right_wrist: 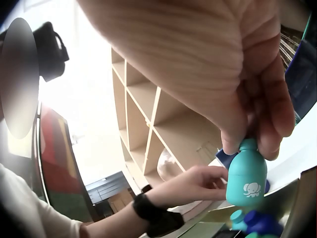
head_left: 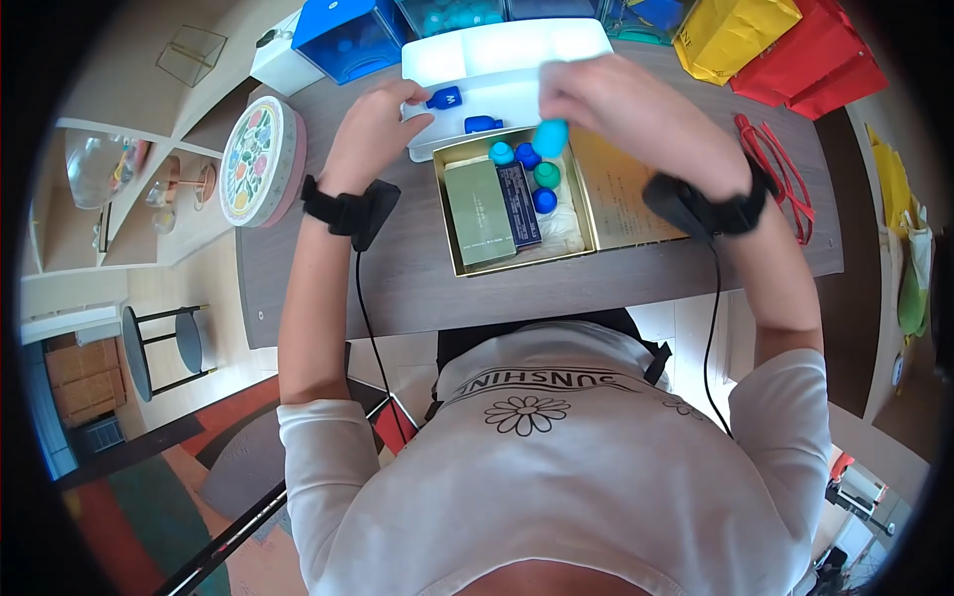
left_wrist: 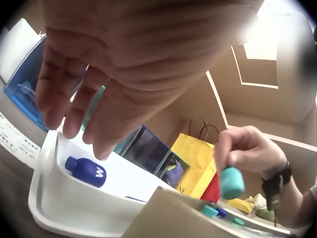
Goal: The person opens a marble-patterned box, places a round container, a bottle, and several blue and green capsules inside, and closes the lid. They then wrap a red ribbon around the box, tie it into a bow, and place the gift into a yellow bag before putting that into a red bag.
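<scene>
Head view: a grey wood-grain table (head_left: 397, 288) carries an open gold box (head_left: 522, 262). Beyond the box lies a white tray (head_left: 532, 97); left of it stands a round tin (head_left: 260, 164), with wall shelves (head_left: 114, 255) farther left, and beyond its right side are a yellow bag (head_left: 735, 35) and a red bag (head_left: 815, 65). The right hand (head_left: 601, 91) holds a turquoise bottle (head_left: 550, 139) over the box's far right corner. The left hand (head_left: 376, 129) is over the tray's left end, beyond the box, its fingers apart, near a blue bottle (head_left: 444, 97).

Left wrist view: above the tray, the left hand's fingers hang extended, holding nothing. Above the box, the turquoise bottle hangs under the right hand, body down, its long axis near upright.

Right wrist view: thumb and fingers pinch the turquoise bottle's neck, which points up; its base points down toward the box, and an elephant print faces the camera.
</scene>
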